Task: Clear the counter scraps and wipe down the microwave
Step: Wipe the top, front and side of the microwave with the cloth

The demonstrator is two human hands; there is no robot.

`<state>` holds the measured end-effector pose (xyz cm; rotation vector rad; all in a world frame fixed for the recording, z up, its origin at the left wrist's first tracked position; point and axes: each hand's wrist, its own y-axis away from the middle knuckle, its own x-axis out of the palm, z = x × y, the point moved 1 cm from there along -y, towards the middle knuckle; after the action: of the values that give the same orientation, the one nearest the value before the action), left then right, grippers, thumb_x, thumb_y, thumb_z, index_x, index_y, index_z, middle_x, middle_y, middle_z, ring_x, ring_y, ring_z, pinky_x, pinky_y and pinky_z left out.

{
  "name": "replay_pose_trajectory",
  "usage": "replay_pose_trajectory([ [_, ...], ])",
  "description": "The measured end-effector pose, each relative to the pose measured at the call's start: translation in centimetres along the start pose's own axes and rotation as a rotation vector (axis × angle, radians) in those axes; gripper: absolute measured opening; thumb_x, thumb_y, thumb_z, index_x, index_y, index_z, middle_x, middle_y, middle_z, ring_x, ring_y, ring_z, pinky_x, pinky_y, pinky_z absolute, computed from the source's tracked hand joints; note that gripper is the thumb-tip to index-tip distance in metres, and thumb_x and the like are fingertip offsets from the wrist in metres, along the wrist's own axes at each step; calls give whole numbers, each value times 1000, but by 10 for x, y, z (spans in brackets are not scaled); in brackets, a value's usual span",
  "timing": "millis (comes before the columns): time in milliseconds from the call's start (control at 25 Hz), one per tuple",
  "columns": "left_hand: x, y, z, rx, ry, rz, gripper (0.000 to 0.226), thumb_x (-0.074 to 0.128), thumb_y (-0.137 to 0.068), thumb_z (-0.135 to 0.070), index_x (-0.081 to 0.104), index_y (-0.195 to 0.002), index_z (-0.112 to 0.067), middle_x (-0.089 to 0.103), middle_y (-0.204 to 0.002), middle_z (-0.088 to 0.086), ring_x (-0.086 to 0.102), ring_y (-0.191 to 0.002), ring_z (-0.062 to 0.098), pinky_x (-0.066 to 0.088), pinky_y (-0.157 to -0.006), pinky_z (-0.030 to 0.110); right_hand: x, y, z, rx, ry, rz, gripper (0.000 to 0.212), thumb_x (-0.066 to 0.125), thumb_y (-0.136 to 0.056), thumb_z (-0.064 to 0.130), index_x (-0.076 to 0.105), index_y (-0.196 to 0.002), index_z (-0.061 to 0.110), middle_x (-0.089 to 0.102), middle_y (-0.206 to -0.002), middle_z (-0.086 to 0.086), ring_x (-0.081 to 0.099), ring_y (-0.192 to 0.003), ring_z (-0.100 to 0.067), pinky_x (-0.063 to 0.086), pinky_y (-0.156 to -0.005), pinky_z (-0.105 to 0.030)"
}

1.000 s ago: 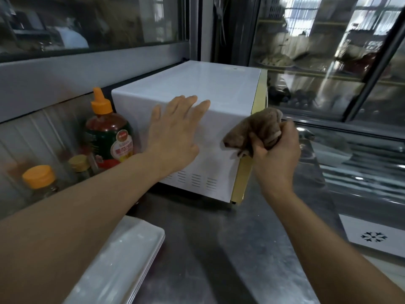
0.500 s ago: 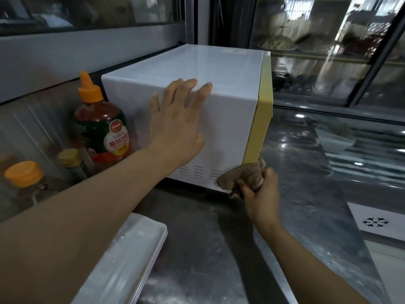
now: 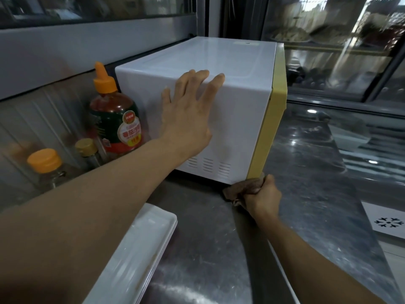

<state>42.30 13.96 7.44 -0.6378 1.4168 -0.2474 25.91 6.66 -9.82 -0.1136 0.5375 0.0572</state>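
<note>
In the head view, the brown cloth [image 3: 242,189] has been carried down the yellow front edge [image 3: 268,132] of the white microwave [image 3: 219,69]; a second ago it was bunched against the upper part of that edge, and now it is pressed at the bottom near corner, where the microwave meets the steel counter [image 3: 306,172]. One stroke down this edge therefore appears finished. The cloth is gripped in the curled fingers of the right hand [image 3: 262,197]. The left hand [image 3: 188,113] is laid flat, fingers spread wide, on the white side panel, apparently to steady the microwave.

To the left, a ketchup bottle [image 3: 116,115] with an orange nozzle and two smaller capped jars [image 3: 46,165] are set close beside the microwave, crowding that side. White trays [image 3: 140,249] are stacked on the near counter. No scraps can be made out.
</note>
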Motion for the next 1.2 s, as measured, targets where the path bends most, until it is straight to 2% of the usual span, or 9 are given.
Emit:
replay_pose_trajectory([
  [40, 0, 0, 0, 0, 1, 2, 96, 70, -70, -20, 11, -144, -33, 16, -152, 2, 12, -143, 26, 23, -112, 56, -2, 0, 1, -13, 12, 8, 26, 57, -72, -5, 37, -79, 10, 49, -67, -4, 51, -60, -21, 35, -42, -18],
  [120, -3, -1, 0, -7, 8, 6, 97, 71, -69, -20, 10, -144, -33, 15, -152, 2, 12, -143, 27, 23, -112, 57, -10, 1, 7, -31, 70, 59, 23, 53, -72, -7, 40, -83, 9, 52, -70, -7, 55, -67, -29, 43, -51, -29],
  [240, -9, 0, 0, -10, -8, 37, 98, 71, -68, -19, 10, -144, -32, 15, -152, 2, 11, -143, 26, 25, -110, 57, -27, 3, 14, -81, 199, 138, 26, 52, -72, -9, 46, -94, 3, 58, -93, -20, 57, -85, -40, 49, -70, -46],
  [440, -25, -1, -8, -31, -23, 142, 100, 71, -69, -21, 8, -146, -30, 9, -155, 1, 7, -145, 26, 28, -109, 52, -78, 0, 28, -155, 270, 212, 47, 58, -73, -8, 57, -119, 4, 50, -117, -19, 59, -92, -38, 52, -80, -42],
  [640, -46, -2, -17, -108, -70, 402, 107, 70, -76, -25, -8, -148, -30, -12, -159, -4, -6, -147, 23, 24, -111, 51, -122, -14, 53, -190, 178, 383, 46, 55, -77, -8, 58, -121, 6, 60, -111, -19, 64, -89, -34, 56, -77, -42],
  [760, -69, 0, -32, -216, -11, 477, 105, 69, -78, -26, -9, -149, -31, -13, -159, -3, 0, -147, 22, 22, -112, 52, -147, -21, 69, -203, 109, 458, 37, 56, -80, -8, 58, -114, 7, 64, -99, -19, 68, -70, -31, 58, -55, -40],
  [960, -102, 20, -61, -222, -26, 560, 102, 68, -78, -30, -5, -149, -28, -8, -159, 3, 5, -146, 24, 24, -113, 49, -181, -19, 99, -253, 128, 466, 38, 64, -77, -2, 61, -113, 11, 63, -91, -4, 60, -75, -15, 50, -55, -18],
  [1120, -133, 40, -89, -166, 5, 593, 101, 68, -77, -33, -3, -149, -30, -3, -159, 1, 6, -146, 22, 22, -115, 46, -216, 2, 118, -249, 82, 485, 37, 65, -73, -1, 63, -107, 14, 66, -91, -5, 64, -79, -19, 57, -64, -30],
  [1200, -147, 54, -107, -153, 55, 599, 101, 69, -77, -33, -2, -149, -31, 0, -160, 0, 7, -146, 20, 21, -115, 45, -239, 18, 123, -283, 84, 467, 36, 67, -72, 1, 63, -104, 15, 68, -92, -5, 64, -85, -21, 52, -64, -28],
])
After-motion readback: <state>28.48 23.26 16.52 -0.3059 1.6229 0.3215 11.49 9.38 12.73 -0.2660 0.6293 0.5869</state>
